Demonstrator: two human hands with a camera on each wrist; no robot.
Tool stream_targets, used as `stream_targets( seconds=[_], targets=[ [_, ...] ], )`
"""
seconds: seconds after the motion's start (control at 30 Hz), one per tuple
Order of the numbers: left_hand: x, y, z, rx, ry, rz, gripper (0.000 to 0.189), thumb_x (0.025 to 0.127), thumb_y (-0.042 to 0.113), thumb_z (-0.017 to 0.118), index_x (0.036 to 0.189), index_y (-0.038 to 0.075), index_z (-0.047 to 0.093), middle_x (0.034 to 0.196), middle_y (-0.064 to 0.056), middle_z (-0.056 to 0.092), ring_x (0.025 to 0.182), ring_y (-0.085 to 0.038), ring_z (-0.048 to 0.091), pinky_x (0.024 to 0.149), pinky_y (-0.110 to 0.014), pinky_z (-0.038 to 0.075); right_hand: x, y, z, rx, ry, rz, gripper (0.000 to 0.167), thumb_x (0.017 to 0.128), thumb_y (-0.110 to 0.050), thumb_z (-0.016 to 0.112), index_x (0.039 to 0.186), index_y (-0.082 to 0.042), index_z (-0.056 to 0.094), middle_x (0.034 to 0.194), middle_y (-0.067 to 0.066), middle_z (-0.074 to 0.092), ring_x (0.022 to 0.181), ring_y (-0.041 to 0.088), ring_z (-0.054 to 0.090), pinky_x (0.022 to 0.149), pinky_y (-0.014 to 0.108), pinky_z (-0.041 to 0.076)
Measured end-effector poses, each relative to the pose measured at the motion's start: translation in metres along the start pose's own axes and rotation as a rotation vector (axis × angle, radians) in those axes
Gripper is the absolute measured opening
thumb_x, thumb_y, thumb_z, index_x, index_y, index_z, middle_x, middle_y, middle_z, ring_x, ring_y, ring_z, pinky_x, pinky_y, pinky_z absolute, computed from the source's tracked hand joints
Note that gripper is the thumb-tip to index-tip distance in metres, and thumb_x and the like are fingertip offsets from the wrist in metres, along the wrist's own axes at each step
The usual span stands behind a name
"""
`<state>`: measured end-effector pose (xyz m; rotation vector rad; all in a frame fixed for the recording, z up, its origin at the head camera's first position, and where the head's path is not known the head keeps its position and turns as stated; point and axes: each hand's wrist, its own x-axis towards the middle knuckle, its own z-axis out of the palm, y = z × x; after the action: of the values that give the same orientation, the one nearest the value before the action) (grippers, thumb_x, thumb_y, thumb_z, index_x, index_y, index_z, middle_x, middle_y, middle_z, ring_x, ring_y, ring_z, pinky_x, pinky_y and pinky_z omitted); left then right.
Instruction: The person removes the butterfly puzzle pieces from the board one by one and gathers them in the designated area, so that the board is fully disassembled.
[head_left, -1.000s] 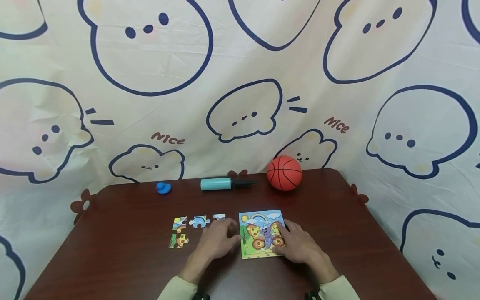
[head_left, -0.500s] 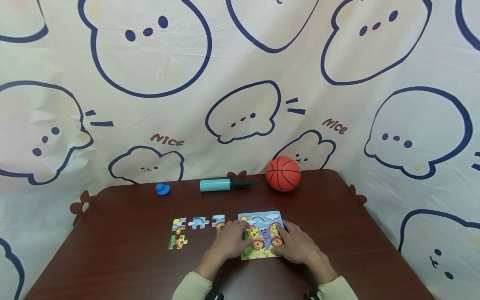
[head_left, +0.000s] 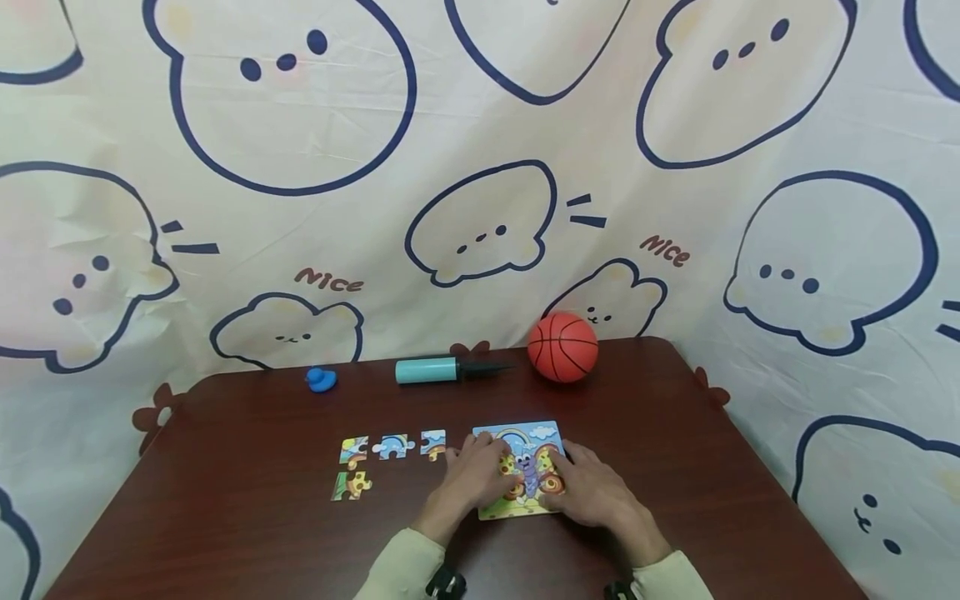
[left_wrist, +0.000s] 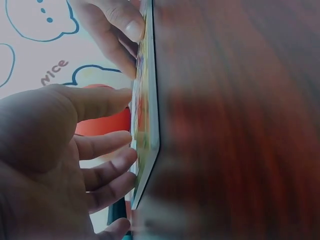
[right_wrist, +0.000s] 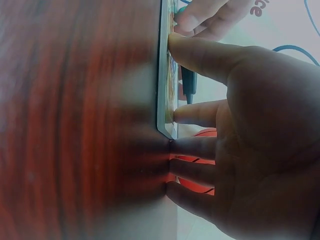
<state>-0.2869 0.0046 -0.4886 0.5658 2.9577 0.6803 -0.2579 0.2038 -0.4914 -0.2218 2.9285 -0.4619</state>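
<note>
In the head view, a butterfly jigsaw puzzle [head_left: 529,477] lies flat on the brown table between both hands. My left hand [head_left: 474,475] is over its left part, fingers fairly straight and pointing away; in the left wrist view the thumb and fingertips come down on the picture. On the right side, my right hand [head_left: 594,490] has its thumb and index finger touching the picture. Its other fingertips rest on the table just past the puzzle's edge, as the right wrist view shows. Loose puzzle pieces lie to the left: a sun piece [head_left: 354,451], rainbow piece [head_left: 393,446], cloud piece [head_left: 432,440] and green-yellow piece [head_left: 351,485].
Along the table's far edge are a blue rubber duck [head_left: 321,380], a teal hand pump [head_left: 426,370] with a black end, and a red toy basketball [head_left: 562,347]. A cartoon-printed curtain [head_left: 472,100] hangs behind the table [head_left: 225,500].
My left hand has moved right, from beside the cloud piece onto the puzzle's left part, uncovering that piece. My right hand stays at the puzzle's right side. The head view has shifted slightly.
</note>
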Motion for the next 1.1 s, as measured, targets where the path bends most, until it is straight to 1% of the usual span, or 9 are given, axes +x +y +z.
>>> stream_targets(
  seconds=[0.13, 0.27, 0.4, 0.47, 0.57, 0.77, 1.1],
  targets=[
    [0.003, 0.003, 0.001, -0.009, 0.008, -0.027, 0.038, 0.080, 0.039, 0.076, 0.109, 0.016, 0.068, 0.108, -0.004, 0.059, 0.106, -0.024, 0.047, 0.083, -0.053, 0.033, 0.000, 0.000, 0.000, 0.004, -0.001, 0.003, 0.073, 0.080, -0.050, 0.071, 0.141, -0.015, 0.051, 0.151, 0.015, 0.038, 0.138, 0.034, 0.037, 0.102, 0.056, 0.039],
    [0.008, 0.004, 0.002, -0.012, 0.009, -0.064, 0.035, 0.078, 0.037, 0.078, 0.103, 0.015, 0.067, 0.103, -0.004, 0.059, 0.103, -0.023, 0.046, 0.083, -0.052, 0.033, 0.001, -0.001, 0.000, 0.014, -0.010, 0.003, 0.073, 0.081, -0.051, 0.071, 0.141, -0.015, 0.051, 0.151, 0.014, 0.037, 0.139, 0.034, 0.036, 0.103, 0.057, 0.038],
    [0.013, 0.006, 0.004, -0.028, -0.012, -0.082, 0.035, 0.077, 0.038, 0.080, 0.097, 0.013, 0.067, 0.102, -0.004, 0.060, 0.102, -0.024, 0.046, 0.089, -0.058, 0.032, 0.001, 0.000, -0.001, 0.011, -0.001, 0.007, 0.073, 0.080, -0.050, 0.072, 0.141, -0.015, 0.050, 0.151, 0.014, 0.037, 0.139, 0.034, 0.036, 0.103, 0.057, 0.038],
    [0.016, 0.006, 0.005, -0.036, -0.026, -0.088, 0.035, 0.076, 0.038, 0.080, 0.096, 0.013, 0.067, 0.103, -0.005, 0.060, 0.102, -0.025, 0.046, 0.090, -0.060, 0.032, 0.001, 0.001, -0.001, 0.007, 0.004, 0.008, 0.073, 0.080, -0.050, 0.072, 0.141, -0.015, 0.050, 0.151, 0.015, 0.038, 0.138, 0.034, 0.036, 0.102, 0.057, 0.038],
    [0.017, 0.005, 0.006, -0.034, -0.038, -0.101, 0.036, 0.075, 0.038, 0.082, 0.097, 0.014, 0.067, 0.102, -0.003, 0.061, 0.101, -0.024, 0.047, 0.088, -0.057, 0.032, 0.002, 0.001, 0.000, 0.005, 0.001, 0.005, 0.073, 0.080, -0.050, 0.072, 0.141, -0.015, 0.051, 0.151, 0.014, 0.038, 0.138, 0.034, 0.037, 0.102, 0.057, 0.038],
    [0.018, 0.004, 0.008, -0.058, -0.022, -0.103, 0.036, 0.073, 0.036, 0.083, 0.096, 0.014, 0.066, 0.099, -0.002, 0.061, 0.098, -0.022, 0.046, 0.085, -0.054, 0.031, 0.002, 0.000, 0.000, 0.027, -0.004, 0.018, 0.073, 0.079, -0.049, 0.073, 0.140, -0.015, 0.052, 0.151, 0.014, 0.038, 0.138, 0.035, 0.036, 0.103, 0.059, 0.037],
    [0.017, 0.004, 0.007, -0.105, -0.002, -0.115, 0.040, 0.070, 0.034, 0.086, 0.096, 0.014, 0.063, 0.095, 0.000, 0.062, 0.096, -0.021, 0.048, 0.088, -0.056, 0.030, 0.001, 0.000, 0.000, 0.008, 0.003, 0.007, 0.071, 0.080, -0.050, 0.072, 0.138, -0.015, 0.053, 0.150, 0.015, 0.039, 0.137, 0.035, 0.037, 0.102, 0.058, 0.038]
  ],
)
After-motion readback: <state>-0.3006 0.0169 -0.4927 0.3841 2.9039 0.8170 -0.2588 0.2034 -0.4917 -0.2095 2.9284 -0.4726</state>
